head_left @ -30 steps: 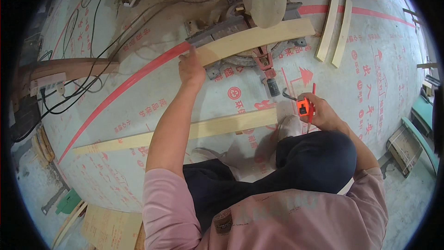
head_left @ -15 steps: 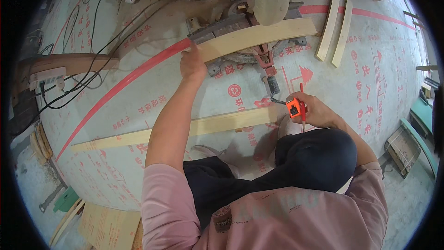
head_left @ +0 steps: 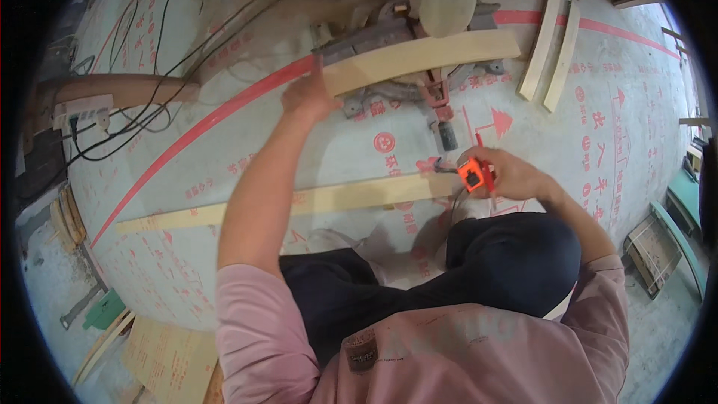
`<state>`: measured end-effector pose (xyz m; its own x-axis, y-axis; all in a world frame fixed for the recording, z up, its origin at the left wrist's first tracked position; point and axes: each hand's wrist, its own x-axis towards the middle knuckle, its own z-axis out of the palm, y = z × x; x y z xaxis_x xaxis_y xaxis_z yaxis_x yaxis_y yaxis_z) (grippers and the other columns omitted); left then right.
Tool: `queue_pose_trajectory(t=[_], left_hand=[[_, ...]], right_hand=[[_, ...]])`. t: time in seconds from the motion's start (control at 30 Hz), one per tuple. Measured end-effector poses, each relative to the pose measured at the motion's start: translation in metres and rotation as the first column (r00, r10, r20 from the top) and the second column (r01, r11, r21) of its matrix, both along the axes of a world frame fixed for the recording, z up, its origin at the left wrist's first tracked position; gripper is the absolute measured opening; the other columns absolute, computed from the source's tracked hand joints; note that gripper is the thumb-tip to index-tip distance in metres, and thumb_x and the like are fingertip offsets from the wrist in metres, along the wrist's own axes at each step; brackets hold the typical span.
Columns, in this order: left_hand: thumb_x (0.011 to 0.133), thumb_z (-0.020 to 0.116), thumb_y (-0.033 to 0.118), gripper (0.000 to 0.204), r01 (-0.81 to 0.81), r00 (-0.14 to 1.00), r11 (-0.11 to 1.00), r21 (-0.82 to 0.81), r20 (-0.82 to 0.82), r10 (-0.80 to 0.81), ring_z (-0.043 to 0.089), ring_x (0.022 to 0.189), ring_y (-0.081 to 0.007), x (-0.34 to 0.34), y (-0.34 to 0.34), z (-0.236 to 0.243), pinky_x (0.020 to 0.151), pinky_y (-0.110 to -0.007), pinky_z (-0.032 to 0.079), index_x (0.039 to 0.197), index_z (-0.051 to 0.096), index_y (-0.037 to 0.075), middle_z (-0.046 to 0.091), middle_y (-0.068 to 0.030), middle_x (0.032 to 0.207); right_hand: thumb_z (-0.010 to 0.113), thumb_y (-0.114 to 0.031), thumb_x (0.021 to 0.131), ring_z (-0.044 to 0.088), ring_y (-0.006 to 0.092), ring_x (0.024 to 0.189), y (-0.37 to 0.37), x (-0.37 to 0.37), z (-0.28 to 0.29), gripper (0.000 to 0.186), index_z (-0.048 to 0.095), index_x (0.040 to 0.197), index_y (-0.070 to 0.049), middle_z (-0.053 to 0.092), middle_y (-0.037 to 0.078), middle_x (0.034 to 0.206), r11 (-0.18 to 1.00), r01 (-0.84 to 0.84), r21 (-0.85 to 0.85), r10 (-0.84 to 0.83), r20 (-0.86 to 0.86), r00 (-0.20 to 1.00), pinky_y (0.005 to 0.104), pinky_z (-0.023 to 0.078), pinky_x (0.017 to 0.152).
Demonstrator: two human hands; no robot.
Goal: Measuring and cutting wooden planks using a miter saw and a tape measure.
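Note:
A pale wooden board lies across the base of a mitre saw. At its left end is my left hand, index finger stretched along the end and thumb spread beneath; the other fingers are partly hidden. My right hand is closed around an orange and black tape measure and a red pencil, in front of the saw handle and above my knee. Below, a longer pale strip lies on the floor, passing behind my left forearm.
Two short pale strips lie right of the saw. Black cables run at the left past a power strip and a brown beam. Printed sheeting covers the floor. Green pieces stand at the far right.
My left hand has slid slightly left at the board's end, its index finger and thumb now spread. The right hand has shifted slightly, with the tape measure tilted. The whole view has moved a little.

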<state>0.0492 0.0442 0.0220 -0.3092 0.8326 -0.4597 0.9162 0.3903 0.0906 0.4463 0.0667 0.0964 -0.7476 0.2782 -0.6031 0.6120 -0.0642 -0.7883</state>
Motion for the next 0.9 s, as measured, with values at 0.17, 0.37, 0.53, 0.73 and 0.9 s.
queue_pose_trajectory(t=[0.17, 0.37, 0.53, 0.73, 0.9], left_hand=[[0.086, 0.076, 0.037, 0.066, 0.206, 0.963, 0.976, -0.067, 0.192, -0.19, 0.068, 0.106, -0.0324, -0.017, -0.023, 0.048, 0.093, -0.044, 0.054, 0.139, 0.052, 0.005, 0.068, -0.0153, 0.125], [0.102, 0.051, 0.051, 0.054, 0.04, -0.057, 0.829, -0.557, 0.828, 0.559, 0.066, 0.101, -0.0227, 0.01, -0.106, 0.046, 0.09, -0.042, 0.055, 0.126, 0.061, 0.004, 0.07, -0.0087, 0.113], [0.102, 0.049, 0.054, 0.059, -0.189, -0.41, 0.659, -0.728, 0.669, 0.62, 0.068, 0.098, -0.023, -0.02, -0.139, 0.035, 0.08, -0.04, 0.058, 0.135, 0.055, 0.005, 0.069, -0.0121, 0.11], [0.101, 0.057, 0.04, 0.039, -0.513, -0.534, 0.483, -0.71, 0.704, 0.468, 0.067, 0.097, -0.0234, -0.063, -0.262, 0.01, 0.079, -0.044, 0.058, 0.118, 0.061, 0.005, 0.066, -0.0113, 0.104], [0.099, 0.06, 0.033, 0.029, -0.601, -0.696, 0.196, -0.775, 0.628, 0.347, 0.064, 0.099, -0.0236, -0.066, -0.37, 0.031, 0.087, -0.048, 0.056, 0.106, 0.063, 0.006, 0.065, -0.0103, 0.102]], right_hand=[[0.085, -0.019, 0.078, 0.06, 0.0126, 0.096, 0.016, -0.031, 0.016, 0.048, 0.061, 0.116, -0.003, 0.065, 0.005, 0.102, 0.962, 0.09, -0.259, -0.104, -0.04, 0.994, 0.0309, 0.051, 0.085], [0.083, -0.04, 0.079, 0.067, 0.0341, 0.098, -0.013, -0.148, 0.023, 0.055, 0.061, 0.112, -0.001, 0.069, 0.017, 0.105, 0.968, -0.158, 0.196, 0.178, -0.09, 0.98, 0.0409, 0.051, 0.087], [0.078, -0.03, 0.085, 0.067, 0.0359, 0.107, -0.057, -0.221, -0.005, 0.052, 0.058, 0.125, -0.002, 0.068, 0.021, 0.113, 0.956, -0.118, 0.268, 0.176, -0.206, 0.963, 0.0415, 0.051, 0.092], [0.073, -0.036, 0.084, 0.057, 0.0359, 0.113, -0.127, -0.144, -0.135, 0.069, 0.045, 0.14, -0.006, 0.06, 0.019, 0.12, 0.518, -0.538, 0.664, 0.521, 0.254, 0.815, 0.0489, 0.05, 0.088], [0.074, -0.04, 0.084, 0.051, 0.0339, 0.118, -0.144, -0.138, -0.16, 0.078, 0.04, 0.144, -0.005, 0.053, 0.021, 0.129, 0.48, -0.587, 0.652, 0.527, 0.32, 0.787, 0.048, 0.042, 0.097]])
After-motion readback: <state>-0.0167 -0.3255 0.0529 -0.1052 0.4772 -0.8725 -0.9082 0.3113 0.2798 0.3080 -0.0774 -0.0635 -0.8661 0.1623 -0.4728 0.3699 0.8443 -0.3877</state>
